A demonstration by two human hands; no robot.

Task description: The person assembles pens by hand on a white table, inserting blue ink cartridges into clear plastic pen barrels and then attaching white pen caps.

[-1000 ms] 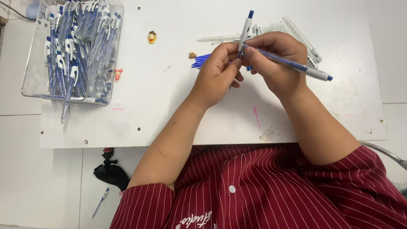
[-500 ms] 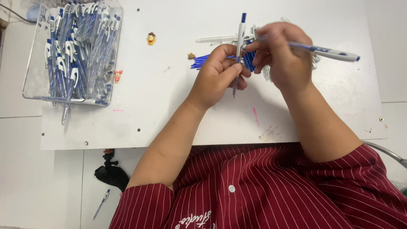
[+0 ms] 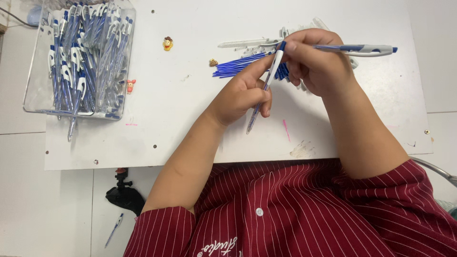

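My left hand grips a blue and white pen that points down toward me, its top under my right fingers. My right hand holds a second blue and white pen that lies level and points right, while its thumb and forefinger touch the cap end of the first pen. Just behind both hands lies a bundle of blue refills and some clear pen barrels on the white board.
A clear plastic box full of several finished blue and white pens stands at the far left. Small toy figures lie on the board. A black clamp and a loose pen are on the floor below.
The pen in my left hand has tilted and dropped lower, tip toward me. My right hand has swung its pen level and moved onto the top of the first pen.
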